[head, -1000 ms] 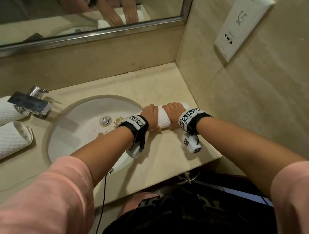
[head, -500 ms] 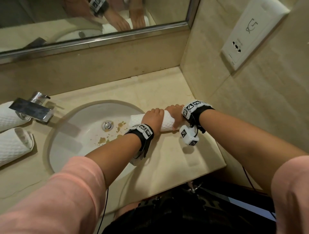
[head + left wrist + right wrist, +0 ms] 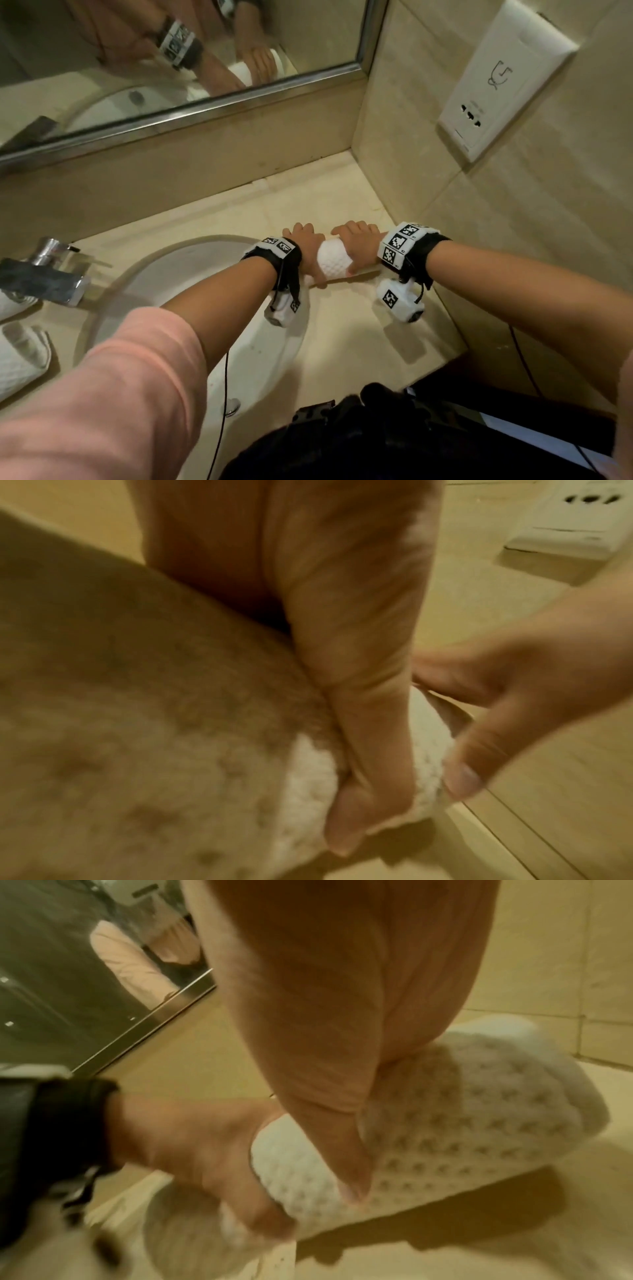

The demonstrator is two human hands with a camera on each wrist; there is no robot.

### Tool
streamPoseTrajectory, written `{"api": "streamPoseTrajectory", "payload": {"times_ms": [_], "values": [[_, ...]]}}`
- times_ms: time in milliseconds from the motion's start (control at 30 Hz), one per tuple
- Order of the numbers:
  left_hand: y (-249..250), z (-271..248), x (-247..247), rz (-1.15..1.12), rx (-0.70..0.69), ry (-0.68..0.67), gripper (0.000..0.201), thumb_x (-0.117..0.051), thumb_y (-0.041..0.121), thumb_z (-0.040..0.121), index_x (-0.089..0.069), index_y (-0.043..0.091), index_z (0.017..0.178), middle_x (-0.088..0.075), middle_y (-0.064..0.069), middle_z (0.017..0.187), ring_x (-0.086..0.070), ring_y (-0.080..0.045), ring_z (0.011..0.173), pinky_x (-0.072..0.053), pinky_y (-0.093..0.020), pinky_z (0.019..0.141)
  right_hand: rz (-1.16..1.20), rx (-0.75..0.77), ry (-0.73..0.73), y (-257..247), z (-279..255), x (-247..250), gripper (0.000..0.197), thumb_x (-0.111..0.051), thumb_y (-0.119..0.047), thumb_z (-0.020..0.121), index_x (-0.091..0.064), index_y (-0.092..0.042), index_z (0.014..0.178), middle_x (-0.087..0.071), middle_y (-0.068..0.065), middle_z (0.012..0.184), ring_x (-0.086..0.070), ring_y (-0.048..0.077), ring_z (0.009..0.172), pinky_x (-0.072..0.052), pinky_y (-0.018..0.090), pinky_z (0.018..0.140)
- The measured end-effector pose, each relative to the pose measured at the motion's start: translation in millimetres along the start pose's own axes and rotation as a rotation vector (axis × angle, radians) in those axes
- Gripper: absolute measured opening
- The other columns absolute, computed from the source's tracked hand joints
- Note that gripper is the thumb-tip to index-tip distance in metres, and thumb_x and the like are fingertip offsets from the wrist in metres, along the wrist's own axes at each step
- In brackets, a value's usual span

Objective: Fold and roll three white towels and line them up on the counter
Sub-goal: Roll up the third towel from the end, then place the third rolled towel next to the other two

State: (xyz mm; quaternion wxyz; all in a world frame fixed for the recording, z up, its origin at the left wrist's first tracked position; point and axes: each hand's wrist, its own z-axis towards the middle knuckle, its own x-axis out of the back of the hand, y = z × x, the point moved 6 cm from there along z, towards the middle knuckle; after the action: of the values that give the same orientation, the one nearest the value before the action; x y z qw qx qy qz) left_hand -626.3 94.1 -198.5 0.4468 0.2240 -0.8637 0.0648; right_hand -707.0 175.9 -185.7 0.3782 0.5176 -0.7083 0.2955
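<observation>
A rolled white waffle towel [image 3: 334, 258] lies crosswise on the beige counter [image 3: 359, 329], just right of the sink. My left hand [image 3: 305, 240] grips its left end, fingers curled over the top. My right hand [image 3: 356, 236] grips the right part the same way. In the left wrist view my thumb [image 3: 363, 750] presses the near side of the towel [image 3: 308, 791]. The right wrist view shows my right thumb [image 3: 342, 1150] on the towel [image 3: 462, 1123] and my left hand [image 3: 192, 1150] beside it. Two more rolled white towels [image 3: 20, 356] lie at the far left.
The oval sink basin [image 3: 191, 281] is left of my hands, with the chrome faucet [image 3: 44, 274] at its far left. A tiled side wall with a white outlet plate [image 3: 503, 78] stands close on the right. The mirror [image 3: 171, 51] runs along the back.
Both hands have stayed on the roll. Half a second ago its left end stuck out over the basin past my left hand; now that hand covers it and the roll sits farther right.
</observation>
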Motion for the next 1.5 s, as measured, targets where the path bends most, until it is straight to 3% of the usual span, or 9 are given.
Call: {"api": "streamPoseTrajectory", "payload": {"times_ms": [233, 433, 633, 800, 933, 1000, 1167, 1300, 1500], "values": [[-2.4, 8.1, 13.3, -0.094, -0.125, -0.114, 0.076, -0.082, 0.057, 0.052, -0.059, 0.017, 0.112, -0.059, -0.001, 0.102, -0.059, -0.022, 0.094, -0.052, -0.036, 0.087, -0.101, -0.037, 0.132, -11.1, -0.3, -8.5, 0.101, -0.088, -0.034, 0.05, -0.034, -0.017, 0.133, -0.048, 0.003, 0.125, -0.047, 0.025, 0.115, -0.035, 0.041, 0.101], [-26.3, -7.3, 4.3, -0.304, -0.039, 0.1, 0.097, -0.07, 0.076, 0.054, -0.048, 0.019, 0.13, -0.055, 0.0, 0.12, -0.055, -0.022, 0.104, -0.047, -0.036, 0.09, -0.138, -0.042, 0.093, -12.2, 9.6, 4.3, 0.091, -0.085, -0.036, 0.051, -0.036, -0.021, 0.125, -0.055, 0.0, 0.112, -0.055, 0.024, 0.103, -0.042, 0.039, 0.09], [-84.9, -34.8, -12.4, -1.092, 0.327, 0.232, 0.048, -0.055, 0.06, 0.083, -0.057, 0.014, 0.069, -0.062, -0.007, 0.073, -0.052, -0.024, 0.073, -0.04, -0.032, 0.069, -0.132, -0.034, 0.061, -11.1, 15.6, 11.2, 0.089, -0.085, -0.039, 0.049, -0.037, -0.024, 0.123, -0.056, 0.0, 0.107, -0.057, 0.025, 0.099, -0.042, 0.039, 0.087], [-88.4, -62.9, -43.6, -1.614, 0.421, 0.052, 0.058, -0.052, 0.057, 0.088, -0.052, 0.012, 0.125, -0.046, 0.007, 0.13, -0.04, -0.014, 0.122, -0.027, -0.035, 0.11, -0.138, -0.031, 0.069, -12.4, 16.4, 11.5, 0.091, -0.084, -0.041, 0.048, -0.036, -0.026, 0.125, -0.056, -0.001, 0.107, -0.057, 0.024, 0.101, -0.043, 0.039, 0.087], [-83.7, -62.2, -77.8, -1.817, 0.522, -0.216, 0.119, -0.056, 0.089, 0.052, -0.029, 0.025, 0.149, -0.021, -0.011, 0.157, -0.032, -0.038, 0.137, -0.036, -0.055, 0.104, -0.142, -0.028, 0.054, -12.1, 14.7, 11.3, 0.093, -0.085, -0.04, 0.05, -0.035, -0.024, 0.128, -0.053, 0.0, 0.113, -0.055, 0.024, 0.107, -0.042, 0.039, 0.091], [-71.0, -77.3, -71.6, -1.947, 0.595, -0.32, 0.099, -0.044, 0.086, 0.067, -0.032, 0.025, 0.144, -0.032, -0.011, 0.152, -0.048, -0.043, 0.122, -0.049, -0.058, 0.086, -0.141, -0.027, 0.047, -11.1, 14.2, 11.3, 0.093, -0.085, -0.039, 0.051, -0.035, -0.024, 0.128, -0.052, 0.001, 0.113, -0.054, 0.025, 0.107, -0.041, 0.039, 0.092], [-53.6, -84.0, -56.7, -2.104, 0.547, -0.381, 0.073, -0.03, 0.073, 0.087, -0.047, 0.014, 0.126, -0.061, -0.014, 0.12, -0.059, -0.037, 0.105, -0.048, -0.05, 0.09, -0.149, -0.01, 0.052, -9.2, 14.8, 9.1, 0.09, -0.084, -0.038, 0.051, -0.035, -0.024, 0.126, -0.051, 0.001, 0.112, -0.053, 0.025, 0.105, -0.041, 0.04, 0.091], [-56.1, -75.2, -50.3, -2.13, 0.582, -0.33, 0.074, -0.039, 0.071, 0.086, -0.052, 0.006, 0.121, -0.059, -0.018, 0.128, -0.061, -0.037, 0.104, -0.052, -0.051, 0.081, -0.152, -0.001, 0.073, -6.2, 15.9, 4.2, 0.093, -0.085, -0.04, 0.053, -0.034, -0.022, 0.129, -0.049, 0.002, 0.118, -0.05, 0.025, 0.109, -0.039, 0.04, 0.093], [-62.4, -62.9, -61.0, -2.003, 0.641, -0.22, 0.047, -0.055, 0.049, 0.09, -0.055, 0.003, 0.1, -0.069, -0.021, 0.082, -0.06, -0.036, 0.08, -0.049, -0.045, 0.084, 0.118, 0.028, 0.051, 0.7, 11.9, 3.9, 0.076, -0.055, -0.074, 0.072, -0.044, -0.028, 0.131, -0.052, 0.002, 0.122, -0.048, 0.026, 0.113, -0.035, 0.043, 0.097]]}}
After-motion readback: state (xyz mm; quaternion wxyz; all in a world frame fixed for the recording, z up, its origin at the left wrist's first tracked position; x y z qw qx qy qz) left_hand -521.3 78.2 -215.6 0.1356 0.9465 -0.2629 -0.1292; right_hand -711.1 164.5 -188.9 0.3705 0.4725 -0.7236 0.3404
